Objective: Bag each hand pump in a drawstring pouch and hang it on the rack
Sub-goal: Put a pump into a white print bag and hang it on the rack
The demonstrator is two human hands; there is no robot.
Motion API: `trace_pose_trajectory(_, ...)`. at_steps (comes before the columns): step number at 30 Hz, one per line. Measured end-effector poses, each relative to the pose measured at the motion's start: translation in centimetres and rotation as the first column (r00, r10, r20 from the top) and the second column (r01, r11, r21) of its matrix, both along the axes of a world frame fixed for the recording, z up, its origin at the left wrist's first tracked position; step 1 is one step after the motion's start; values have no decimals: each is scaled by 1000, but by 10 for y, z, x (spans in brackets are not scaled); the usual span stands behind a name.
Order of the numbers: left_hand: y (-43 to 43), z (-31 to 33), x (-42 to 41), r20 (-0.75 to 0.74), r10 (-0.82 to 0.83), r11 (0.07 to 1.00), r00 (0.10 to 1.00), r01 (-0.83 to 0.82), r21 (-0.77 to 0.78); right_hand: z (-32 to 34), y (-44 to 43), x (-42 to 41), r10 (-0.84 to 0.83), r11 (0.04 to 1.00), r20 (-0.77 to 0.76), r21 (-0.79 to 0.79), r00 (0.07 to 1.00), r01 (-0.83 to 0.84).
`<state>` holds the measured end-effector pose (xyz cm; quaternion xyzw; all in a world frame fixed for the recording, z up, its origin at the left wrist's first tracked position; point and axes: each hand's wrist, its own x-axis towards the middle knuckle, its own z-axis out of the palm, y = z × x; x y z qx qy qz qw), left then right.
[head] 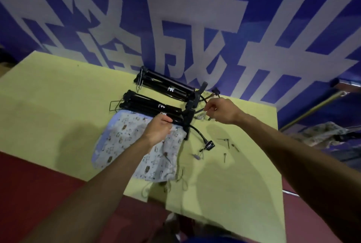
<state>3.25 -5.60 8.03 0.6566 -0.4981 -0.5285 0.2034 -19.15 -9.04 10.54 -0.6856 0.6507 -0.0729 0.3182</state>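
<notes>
Glossy black tubular hand pumps lie on the matte yellow-green table. The nearest pump rests on a soft printed cloth pouch. The left hand curls around its barrel, and the right hand pinches a small thing, unclear what.

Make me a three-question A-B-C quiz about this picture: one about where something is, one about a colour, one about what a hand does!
1. Where do the pumps lie? A on the table; B on the floor; C on a rack.
2. What colour is the table? A red; B yellow-green; C white.
3. What is the right hand doing? A lying flat; B waving high; C pinching a small thing.
Answers: 1 A, they rest on its top; 2 B, its top shows that colour; 3 C, its fingers are curled on it.
</notes>
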Motion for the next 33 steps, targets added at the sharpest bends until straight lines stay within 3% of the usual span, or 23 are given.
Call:
trace_pose_trajectory(5,20,-52,-3,131,-37,997,991,28,71,-39,13,-4,23,994,-63,112,998,-16)
trace_pose_trajectory(15,40,-114,-44,387,43,998,921,-25,-51,-129,47,-51,-48,941,-333,302,942,155)
trace_pose_trajectory(21,44,-123,-49,483,70,995,873,-29,-92,-159,66,-52,-15,959,-381,256,925,120)
trace_pose_trajectory(24,41,-126,-44,488,94,993,868,-44,-112,-165,63,-45,36,979,-377,198,925,43)
trace_pose_trajectory(30,35,-119,-29,538,25,999,843,-3,-42,-155,58,-45,-3,974,-264,219,965,63)
trace_pose_trajectory(33,33,-105,-20,379,48,999,924,-52,2,-143,49,-47,-50,974,-137,211,989,78)
